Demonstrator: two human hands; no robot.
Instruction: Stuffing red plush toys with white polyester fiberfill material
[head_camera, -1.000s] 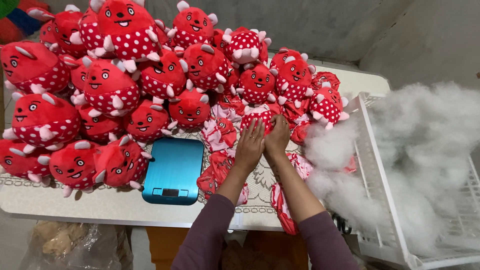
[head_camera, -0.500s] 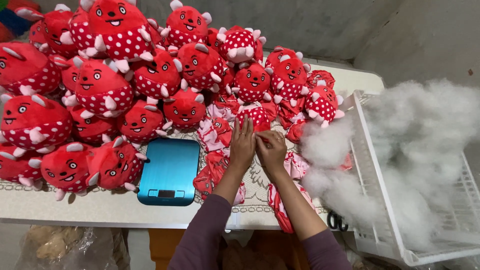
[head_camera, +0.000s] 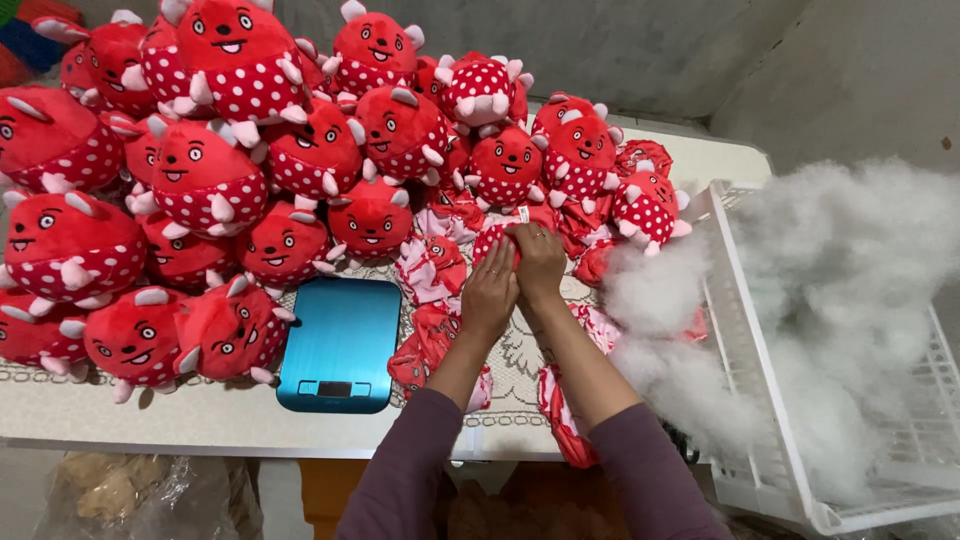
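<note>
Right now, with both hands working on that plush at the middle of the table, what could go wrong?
1. The heap of stuffed red toys is stacked high just behind the hands; a nudge from the left hand could tip some down onto the blue scale.
2. The loose white stuffing spills out of the white crate at the table edge and may drift off.
3. A flat unstuffed skin overhangs the front edge beside the right hand arm; a brush might drop it.

We see a small red plush toy (head_camera: 505, 235) with white polka dots, partly stuffed and rumpled, just right of frame centre, pressed between both hands against the table.
</note>
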